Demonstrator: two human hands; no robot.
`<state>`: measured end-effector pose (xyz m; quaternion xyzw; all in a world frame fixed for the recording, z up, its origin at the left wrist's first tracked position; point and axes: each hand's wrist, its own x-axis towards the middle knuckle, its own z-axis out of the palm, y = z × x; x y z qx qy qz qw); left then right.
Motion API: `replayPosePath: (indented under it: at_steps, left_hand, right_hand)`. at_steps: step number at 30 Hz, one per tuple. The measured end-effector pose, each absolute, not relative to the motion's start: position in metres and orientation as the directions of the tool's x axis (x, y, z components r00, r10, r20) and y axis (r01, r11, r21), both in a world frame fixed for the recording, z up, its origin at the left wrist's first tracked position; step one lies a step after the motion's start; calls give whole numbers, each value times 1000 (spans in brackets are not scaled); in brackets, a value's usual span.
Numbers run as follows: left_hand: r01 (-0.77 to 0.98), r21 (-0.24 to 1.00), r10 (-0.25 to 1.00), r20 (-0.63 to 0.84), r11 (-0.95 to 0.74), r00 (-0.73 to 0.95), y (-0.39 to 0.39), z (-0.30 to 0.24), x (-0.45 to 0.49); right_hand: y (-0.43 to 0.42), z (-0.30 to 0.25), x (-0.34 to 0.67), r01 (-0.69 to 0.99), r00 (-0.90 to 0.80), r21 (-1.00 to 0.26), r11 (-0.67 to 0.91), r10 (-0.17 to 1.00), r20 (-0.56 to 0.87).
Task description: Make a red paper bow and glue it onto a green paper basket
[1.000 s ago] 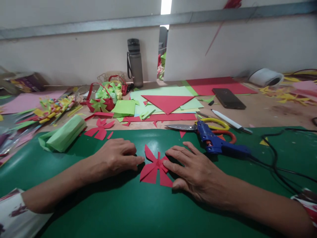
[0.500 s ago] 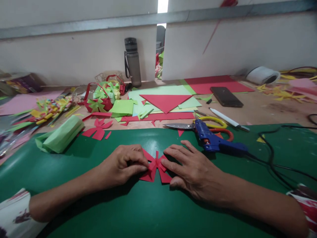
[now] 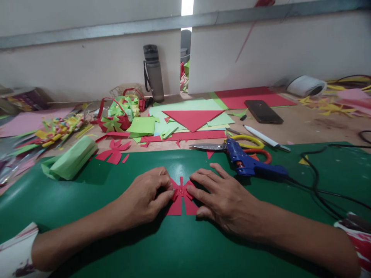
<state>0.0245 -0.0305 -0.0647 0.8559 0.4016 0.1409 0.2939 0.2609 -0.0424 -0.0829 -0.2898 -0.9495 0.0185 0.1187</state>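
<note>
Red paper flower [image 3: 182,204] flat on green mat [image 3: 174,247], between fingertips of both hands. Left hand [image 3: 146,197]: thumb and forefinger narrow, pinching petal by centre. Right hand [image 3: 224,200]: fingers spread flat, forefinger tip pressing centre. Likely light, thin, limp, easily creased or torn; best held at petal edge near centre. Count: two flowers, spare red flower [image 3: 114,151] beyond left knuckles; one blue glue gun [image 3: 252,165] and one scissors [image 3: 228,146] beyond right fingertips.
</note>
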Motion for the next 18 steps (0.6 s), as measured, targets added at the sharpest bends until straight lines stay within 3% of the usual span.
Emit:
replayPosePath:
  at_steps: [8, 18]
  left_hand:
    - [671, 528, 790, 2, -521, 613, -30, -65, 33]
    - [702, 531, 834, 15, -474, 551, -31, -67, 37]
  right_hand:
    - [-42, -84, 260, 549, -804, -80, 832, 551, 221]
    - [-41, -85, 258, 540, -804, -81, 838, 542, 247]
